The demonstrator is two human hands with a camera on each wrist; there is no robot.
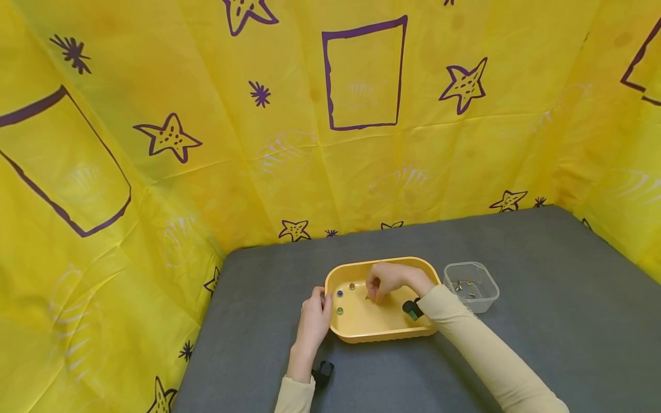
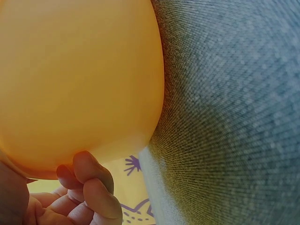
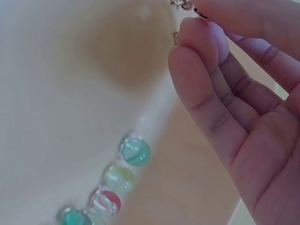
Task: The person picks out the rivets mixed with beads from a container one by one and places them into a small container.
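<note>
Yellow cloth printed with purple stars walls in a grey bench (image 1: 516,298), and everything sits around one shallow yellow plastic tray (image 1: 361,335).

Nearest, at the tray's left rim, the left hand (image 1: 313,321) rests against the outer wall with fingers curled at the lip; the left wrist view shows them touching the tray's rounded underside, steadying it. A judgement: firm but light pressure here would stop the tray from sliding on the felt-like surface.

Inside the tray, over its middle, the right hand (image 1: 384,279) has its grip closed in a pinch on a small silvery metal piece (image 3: 187,7), thumb and fingertips meeting just above the tray floor. Small glass marbles (image 3: 124,168) lie in a row near the tray's left wall, well apart from the pinch; lifting straight up should avoid nudging them.

Just beside the tray's right rim stands a clear plastic tub (image 1: 471,285) holding more small metal bits. Open bench lies to the front, right and back of the tray; the cloth wall is near on its left.
</note>
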